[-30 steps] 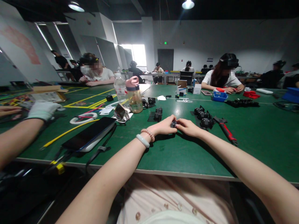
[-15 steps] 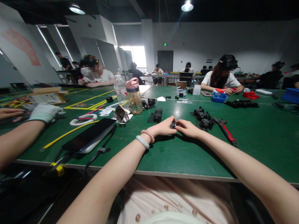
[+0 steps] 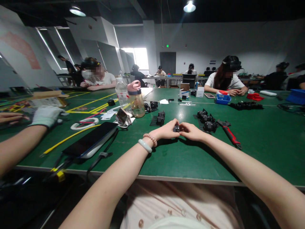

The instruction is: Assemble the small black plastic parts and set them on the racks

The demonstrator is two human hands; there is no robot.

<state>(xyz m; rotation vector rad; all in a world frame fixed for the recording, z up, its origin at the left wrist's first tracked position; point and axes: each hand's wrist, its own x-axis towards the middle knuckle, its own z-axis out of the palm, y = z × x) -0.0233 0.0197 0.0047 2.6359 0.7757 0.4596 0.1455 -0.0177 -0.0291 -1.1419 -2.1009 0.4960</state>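
A small black part [image 3: 176,128] sits between my two hands, just above the green table [image 3: 171,165]. My left hand [image 3: 168,129] is closed around it from the left. From the other side, the fingers of my right hand [image 3: 191,131] are bent against the same part; their tips are partly hidden. Left of my hands lies a black part with thin prongs [image 3: 160,118]. Several more black parts [image 3: 206,121] are grouped beyond my right hand. Beside them rests an adjustable wrench [image 3: 230,134] with a red and black handle.
A phone-like black device [image 3: 91,140] with cables lies at left, near a yellow tube [image 3: 69,140]. A drink bottle [image 3: 136,100] and a clear bottle [image 3: 122,92] stand further back. A co-worker's gloved hand [image 3: 45,116] is at far left. A blue bin [image 3: 222,98] sits at back right.
My right fingers have shifted slightly around the small black part. My left hand stays almost in place. The view has moved a little.
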